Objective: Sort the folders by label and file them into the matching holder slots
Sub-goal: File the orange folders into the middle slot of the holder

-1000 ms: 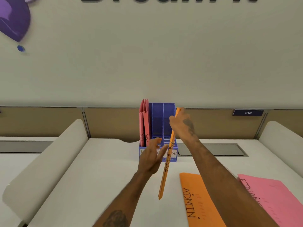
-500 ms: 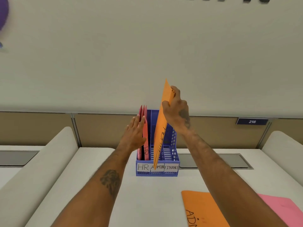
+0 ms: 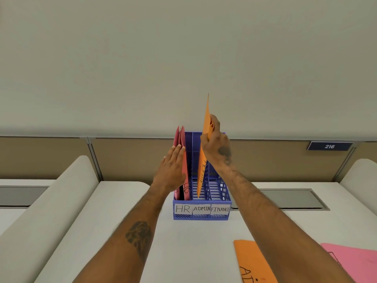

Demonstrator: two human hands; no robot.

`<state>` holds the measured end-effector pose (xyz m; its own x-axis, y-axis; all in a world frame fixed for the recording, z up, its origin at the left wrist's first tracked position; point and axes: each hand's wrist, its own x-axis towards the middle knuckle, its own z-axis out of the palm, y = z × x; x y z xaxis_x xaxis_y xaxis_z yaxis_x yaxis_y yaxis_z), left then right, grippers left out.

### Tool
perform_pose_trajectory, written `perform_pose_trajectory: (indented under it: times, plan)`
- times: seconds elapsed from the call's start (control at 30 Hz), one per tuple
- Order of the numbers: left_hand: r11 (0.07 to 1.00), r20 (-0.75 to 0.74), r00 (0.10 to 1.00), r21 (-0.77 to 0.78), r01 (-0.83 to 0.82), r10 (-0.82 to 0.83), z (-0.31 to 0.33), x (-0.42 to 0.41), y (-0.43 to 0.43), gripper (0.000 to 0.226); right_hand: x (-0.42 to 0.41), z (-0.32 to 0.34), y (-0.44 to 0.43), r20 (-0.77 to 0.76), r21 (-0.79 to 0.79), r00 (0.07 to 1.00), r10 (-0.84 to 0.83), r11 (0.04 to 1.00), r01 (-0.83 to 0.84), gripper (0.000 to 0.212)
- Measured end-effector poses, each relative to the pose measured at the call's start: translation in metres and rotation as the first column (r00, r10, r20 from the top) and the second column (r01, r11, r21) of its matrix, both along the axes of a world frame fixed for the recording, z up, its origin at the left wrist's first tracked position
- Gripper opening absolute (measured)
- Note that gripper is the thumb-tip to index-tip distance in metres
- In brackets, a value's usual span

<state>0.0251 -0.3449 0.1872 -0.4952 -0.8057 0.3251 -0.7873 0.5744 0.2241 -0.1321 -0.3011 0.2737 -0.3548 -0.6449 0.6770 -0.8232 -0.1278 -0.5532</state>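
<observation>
Orange folder (image 3: 204, 160) has dropped a bit, and its bottom corner now sits inside the blue holder's (image 3: 202, 216) middle ADMIN slot, center frame. The right hand (image 3: 216, 148) has its fingers clamped on the top edge. The left hand (image 3: 173, 170), fingers straight and together, lies flat against the red folders (image 3: 179, 135) in the HR slot.

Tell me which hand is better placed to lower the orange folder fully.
Right. The right hand grips the orange folder, its corner in the ADMIN slot; the left hand rests flat on the red folders.
</observation>
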Motion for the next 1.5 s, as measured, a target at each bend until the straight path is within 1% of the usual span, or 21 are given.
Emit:
perform_pose_trajectory:
  times: [0.23,0.47,0.63,0.8,0.87,1.0,1.1,1.23,1.37,1.47,1.5]
  plan:
    - [1.000,-0.025,1.000,-0.011,-0.017,0.017,-0.002,0.006,0.000,0.085,0.008,-0.033,-0.020,-0.022,0.065,0.998,0.065,0.996,-0.064,0.056]
    - [0.999,-0.028,1.000,-0.032,-0.011,0.010,-0.002,0.008,0.000,0.083,0.009,-0.056,-0.029,0.050,0.199,0.991,0.123,0.971,-0.131,0.058]
    - [0.999,-0.024,1.000,-0.052,-0.008,0.007,-0.003,0.008,0.000,0.084,0.009,-0.071,-0.026,0.110,0.359,0.974,0.200,0.905,-0.227,0.065]
    - [0.999,-0.016,1.000,-0.048,-0.011,0.011,-0.003,0.008,0.000,0.085,0.011,-0.084,-0.025,0.146,0.481,0.967,0.208,0.839,-0.254,0.070]
    - [0.999,-0.009,1.000,-0.048,-0.017,0.017,-0.003,0.008,0.000,0.085,0.011,-0.087,-0.024,0.149,0.504,0.969,0.195,0.829,-0.244,0.070]
    - [0.999,0.005,1.000,-0.041,-0.019,0.019,-0.003,0.007,0.000,0.087,0.012,-0.089,-0.026,0.105,0.517,0.977,0.187,0.829,-0.214,0.070]
    - [1.000,0.026,0.999,-0.023,-0.018,0.019,-0.001,0.007,0.000,0.089,0.011,-0.089,-0.023,0.062,0.540,0.982,0.178,0.822,-0.183,0.076]
    - [1.000,0.031,0.999,-0.009,-0.019,0.019,0.000,0.010,0.002,0.088,0.009,-0.088,-0.014,0.083,0.547,0.979,0.185,0.813,-0.200,0.083]
    - [0.999,-0.016,0.999,-0.030,-0.030,0.029,-0.006,0.017,0.014,0.089,0.008,-0.088,0.009,0.046,0.529,0.977,0.207,0.825,-0.200,0.080]
    - [0.997,0.022,0.998,-0.061,-0.049,0.051,-0.015,0.025,0.025,0.093,0.007,-0.091,0.031,-0.013,0.537,0.976,0.219,0.825,-0.177,0.076]
    - [0.997,0.034,0.998,-0.063,-0.053,0.055,-0.018,0.029,0.028,0.094,0.005,-0.094,0.039,-0.064,0.550,0.972,0.225,0.821,-0.154,0.074]
